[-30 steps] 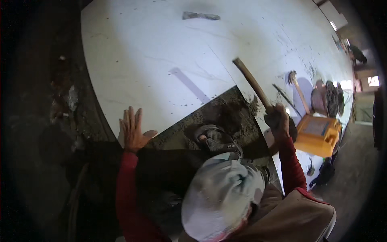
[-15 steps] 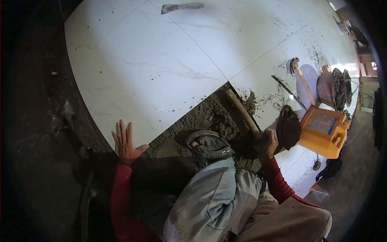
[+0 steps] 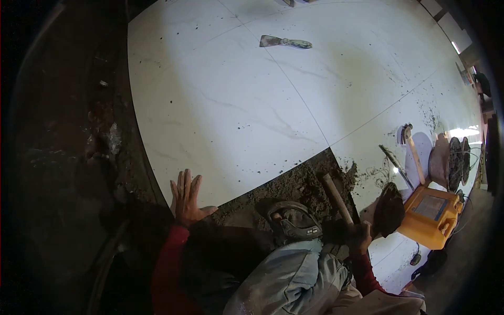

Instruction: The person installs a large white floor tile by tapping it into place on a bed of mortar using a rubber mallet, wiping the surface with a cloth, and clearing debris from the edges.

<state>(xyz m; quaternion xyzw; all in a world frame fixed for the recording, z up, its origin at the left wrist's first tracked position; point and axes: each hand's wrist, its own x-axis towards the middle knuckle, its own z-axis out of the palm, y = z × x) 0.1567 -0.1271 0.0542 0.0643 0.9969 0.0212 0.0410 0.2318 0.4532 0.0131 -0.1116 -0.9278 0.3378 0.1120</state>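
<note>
My left hand lies flat with fingers spread on the near corner of a large white floor tile. My right hand is closed around what looks like a mallet; its wooden handle points away over the mortar, and its dark head is mostly lost in shadow by the hand. Between the hands, grey mortar fills the untiled gap along the tile's edge. My foot in a dark sandal stands on that mortar. A dark shoe-like shape is just right of my right hand.
A putty knife rests on the far tiles. To the right are a hammer, a thin metal bar, a mortar-caked bucket and a yellow jerrycan. A rough dark ledge borders the tiles on the left.
The whole view has shifted, so things sit lower and further right. My left hand stays flat on the tile corner. My right hand still grips the mallet, its handle pointing away.
</note>
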